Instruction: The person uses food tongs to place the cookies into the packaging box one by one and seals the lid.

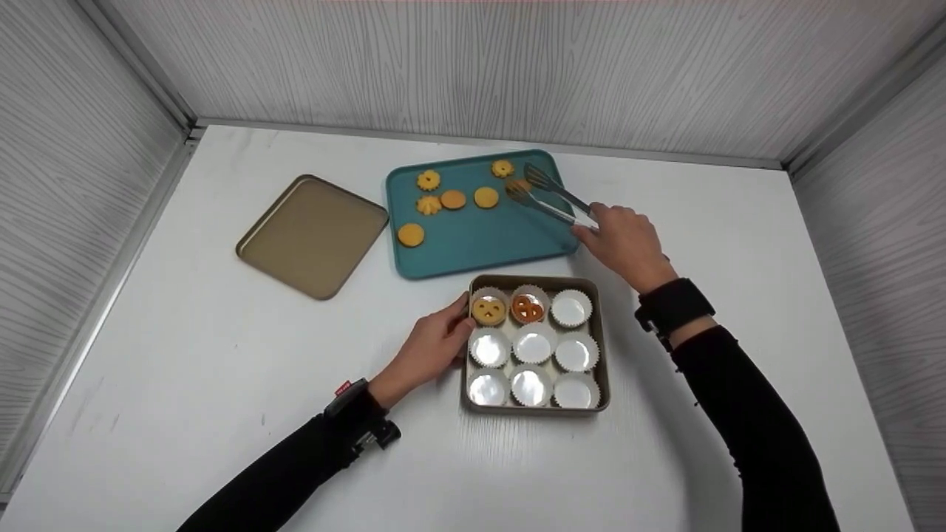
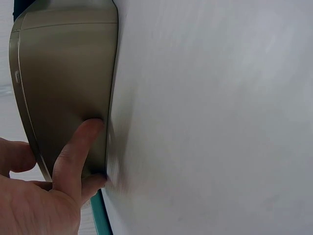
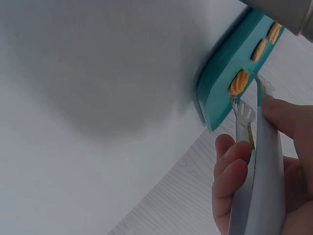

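My right hand [image 1: 624,240] grips a pair of tongs [image 1: 558,214] with slotted heads and pale handles. Their heads are apart, around a cookie [image 1: 522,184] at the right end of the teal tray [image 1: 473,244]. At the near side, my left hand [image 1: 429,343] holds the left wall of a square metal tin [image 1: 604,347], thumb at the rim and fingers against the outside, as the left wrist view shows. White paper cups [image 1: 533,344] fill the tin in rows. In its far row, one cup holds a yellow face-like cookie [image 1: 488,311], another an orange-brown pretzel-shaped cookie [image 1: 528,309].
Several more cookies lie on the teal tray, among them a flower-shaped one [image 1: 429,179] and a round one [image 1: 411,235]. A flat gold-brown lid [image 1: 314,236] rests left of the tray, its corner at the tray's edge. Grey panels [image 1: 473,66] wall the white table.
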`<action>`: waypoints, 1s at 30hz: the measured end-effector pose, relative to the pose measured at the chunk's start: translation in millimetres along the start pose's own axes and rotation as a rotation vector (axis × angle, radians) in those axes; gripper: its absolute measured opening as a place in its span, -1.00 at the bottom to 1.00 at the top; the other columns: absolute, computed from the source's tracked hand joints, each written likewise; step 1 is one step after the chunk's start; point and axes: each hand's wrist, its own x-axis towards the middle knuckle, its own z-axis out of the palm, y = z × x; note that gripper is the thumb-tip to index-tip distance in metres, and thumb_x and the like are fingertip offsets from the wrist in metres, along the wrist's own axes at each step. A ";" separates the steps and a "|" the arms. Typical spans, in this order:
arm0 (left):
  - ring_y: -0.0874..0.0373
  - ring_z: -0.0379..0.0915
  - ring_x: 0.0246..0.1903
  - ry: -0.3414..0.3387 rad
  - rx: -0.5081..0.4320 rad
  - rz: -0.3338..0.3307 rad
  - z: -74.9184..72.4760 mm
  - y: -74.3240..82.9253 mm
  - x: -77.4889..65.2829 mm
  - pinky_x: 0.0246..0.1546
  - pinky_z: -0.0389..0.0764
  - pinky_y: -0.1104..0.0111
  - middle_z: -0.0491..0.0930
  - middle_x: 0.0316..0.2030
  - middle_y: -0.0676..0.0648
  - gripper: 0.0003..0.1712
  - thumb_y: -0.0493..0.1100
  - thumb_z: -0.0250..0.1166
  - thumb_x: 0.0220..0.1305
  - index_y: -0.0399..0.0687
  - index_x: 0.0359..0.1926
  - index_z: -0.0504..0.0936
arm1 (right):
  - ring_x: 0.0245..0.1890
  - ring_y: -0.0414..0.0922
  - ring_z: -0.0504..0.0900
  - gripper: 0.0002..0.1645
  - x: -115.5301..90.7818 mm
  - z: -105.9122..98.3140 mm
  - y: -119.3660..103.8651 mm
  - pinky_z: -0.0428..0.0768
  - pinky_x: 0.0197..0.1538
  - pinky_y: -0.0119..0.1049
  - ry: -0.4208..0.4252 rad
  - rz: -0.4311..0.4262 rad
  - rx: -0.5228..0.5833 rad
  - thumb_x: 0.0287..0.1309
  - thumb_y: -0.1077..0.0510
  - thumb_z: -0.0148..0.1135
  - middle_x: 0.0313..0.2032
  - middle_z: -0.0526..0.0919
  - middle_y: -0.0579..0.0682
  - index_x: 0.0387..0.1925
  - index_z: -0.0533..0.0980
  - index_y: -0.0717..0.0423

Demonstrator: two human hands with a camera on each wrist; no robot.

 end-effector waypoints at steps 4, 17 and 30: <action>0.07 0.66 -0.47 -0.004 -0.005 -0.002 0.1 0.2 -0.2 -0.44 0.74 0.25 0.63 0.15 -0.34 -0.34 -0.15 0.07 0.60 -0.31 0.57 0.15 | -0.36 0.21 0.62 -0.49 0.2 2.0 -1.1 0.59 -0.32 0.14 -0.013 0.011 -0.007 0.43 -0.04 0.29 -0.37 0.65 0.29 -0.02 0.59 0.42; 0.01 0.64 -0.07 0.009 0.046 0.005 0.1 0.0 0.2 -0.04 0.69 0.18 0.54 0.30 -0.26 -0.34 -0.13 0.07 0.60 -0.29 0.56 0.18 | -0.43 0.15 0.59 -0.60 2.3 5.5 2.9 0.57 -0.38 0.10 -0.020 0.010 0.005 0.43 -0.02 0.31 -0.43 0.65 0.20 -0.14 0.60 0.31; -0.08 0.59 0.10 0.019 0.063 0.017 0.8 -0.4 1.1 0.18 0.59 0.10 0.45 0.38 -0.28 -0.35 -0.14 0.08 0.59 -0.32 0.55 0.19 | -0.47 0.10 0.53 -0.60 -7.9 1.0 7.4 0.52 -0.42 0.03 0.012 0.002 0.048 0.42 -0.03 0.31 -0.44 0.62 0.18 -0.08 0.62 0.29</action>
